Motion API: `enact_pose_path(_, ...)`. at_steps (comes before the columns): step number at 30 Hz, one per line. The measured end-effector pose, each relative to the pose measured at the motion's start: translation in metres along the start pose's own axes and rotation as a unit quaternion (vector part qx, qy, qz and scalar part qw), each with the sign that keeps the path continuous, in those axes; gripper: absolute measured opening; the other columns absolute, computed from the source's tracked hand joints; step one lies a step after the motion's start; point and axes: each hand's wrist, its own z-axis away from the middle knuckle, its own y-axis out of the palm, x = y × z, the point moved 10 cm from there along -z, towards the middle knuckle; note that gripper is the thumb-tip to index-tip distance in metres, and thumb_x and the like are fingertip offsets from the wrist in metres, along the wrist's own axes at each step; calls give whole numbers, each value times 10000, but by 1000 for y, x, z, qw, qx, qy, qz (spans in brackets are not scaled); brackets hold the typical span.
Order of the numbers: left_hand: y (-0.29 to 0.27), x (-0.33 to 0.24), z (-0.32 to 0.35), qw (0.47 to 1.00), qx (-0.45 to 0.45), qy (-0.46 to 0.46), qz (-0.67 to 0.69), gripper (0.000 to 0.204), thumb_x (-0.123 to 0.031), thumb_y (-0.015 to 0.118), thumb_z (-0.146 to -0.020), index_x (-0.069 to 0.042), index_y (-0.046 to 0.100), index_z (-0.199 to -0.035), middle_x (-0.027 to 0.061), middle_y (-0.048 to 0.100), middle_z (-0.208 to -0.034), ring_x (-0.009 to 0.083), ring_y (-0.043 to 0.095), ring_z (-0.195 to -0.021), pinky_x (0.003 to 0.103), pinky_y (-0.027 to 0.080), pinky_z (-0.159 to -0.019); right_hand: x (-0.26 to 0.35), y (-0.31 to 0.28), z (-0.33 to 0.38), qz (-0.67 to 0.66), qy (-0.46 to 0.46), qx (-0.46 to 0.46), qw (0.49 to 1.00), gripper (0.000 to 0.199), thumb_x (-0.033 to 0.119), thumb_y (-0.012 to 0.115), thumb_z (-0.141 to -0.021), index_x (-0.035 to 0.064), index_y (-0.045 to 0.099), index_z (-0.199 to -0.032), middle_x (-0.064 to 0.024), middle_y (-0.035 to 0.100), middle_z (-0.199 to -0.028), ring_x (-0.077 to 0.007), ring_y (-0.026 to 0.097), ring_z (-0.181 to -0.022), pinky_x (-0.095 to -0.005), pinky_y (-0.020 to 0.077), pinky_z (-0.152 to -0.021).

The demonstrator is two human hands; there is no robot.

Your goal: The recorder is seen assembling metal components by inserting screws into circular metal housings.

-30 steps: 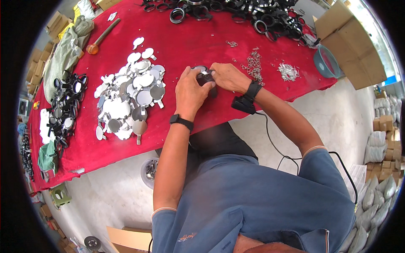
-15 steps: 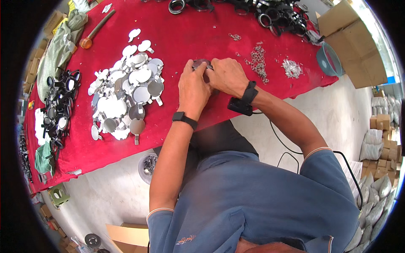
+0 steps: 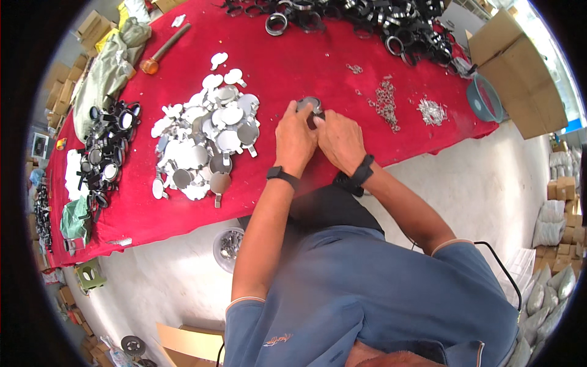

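Note:
My left hand (image 3: 295, 140) is closed on a round dark piece with a grey disc face (image 3: 310, 102), low over the red cloth. My right hand (image 3: 343, 142) meets it from the right, fingers bent and pressed together at the piece's near edge. Whether a small part sits between those right fingertips is hidden. To the left of my hands lies a heap of flat silvery discs with short tabs (image 3: 227, 140). Off to the right are a scatter of small metal links (image 3: 386, 105) and a little pile of thin silvery pins (image 3: 431, 112).
Black ring-shaped parts (image 3: 391, 24) crowd the far edge, and more black rings (image 3: 105, 153) lie at left. A mallet (image 3: 164, 52) rests at far left. A blue-grey basin (image 3: 483, 98) and a cardboard box (image 3: 516, 73) stand at right. Below the table is a bucket of metal parts (image 3: 228, 248).
The view has shifted, so the table sits further right in the picture. My right hand has turned and drawn down toward the piece's near edge, uncovering its disc face.

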Motion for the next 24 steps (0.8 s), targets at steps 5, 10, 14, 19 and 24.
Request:
enact_pose_path(5, 3, -6, 2, 995, 94, -46, -2, 613, -225, 876, -785, -24, 695, -1335, 309, 578, -1477, 466, 647, -1242, 493, 550, -1044, -27, 0, 6, -52, 4, 15, 999, 340, 294, 553, -1068, 24, 652, -887, -226, 714, -837, -456, 707, -812, -567, 549, -730)
enact_pose_path(10, -4, 10, 6, 991, 129, -5, -42, 807, -251, 904, -786, -37, 570, -1489, 274, 584, -1504, 405, 567, -1396, 441, 447, -1191, -57, -12, -5, -105, -42, 2, 994, 332, 287, 550, -1048, 18, 688, -910, -217, 735, -895, -431, 714, -896, -559, 547, -773)
enact_pose_path(14, -12, 11, 5, 977, 207, -49, 7, 801, -249, 902, -806, -34, 563, -1498, 234, 588, -1521, 387, 571, -1402, 430, 457, -1178, -86, -15, 0, -183, 90, 20, 979, 324, 240, 608, -992, 1, 759, -1150, -238, 764, -1070, -416, 725, -1028, -492, 570, -897)
enact_pose_path(19, -9, 28, 10, 973, 218, -69, 16, 881, -226, 927, -779, -39, 506, -1530, 254, 524, -1574, 386, 527, -1448, 448, 467, -1171, -78, -3, 7, -265, 164, 51, 949, 406, 246, 768, -891, 2, 750, -1215, -208, 791, -1041, -332, 760, -1049, -433, 576, -945)
enact_pose_path(24, -9, 34, 13, 977, 208, -39, 33, 896, -218, 927, -786, -23, 487, -1543, 247, 535, -1568, 386, 541, -1435, 442, 462, -1178, -56, 16, 7, -338, 154, 149, 917, 293, 178, 745, -941, -12, 690, -1157, -141, 770, -950, -216, 730, -866, -375, 572, -788)
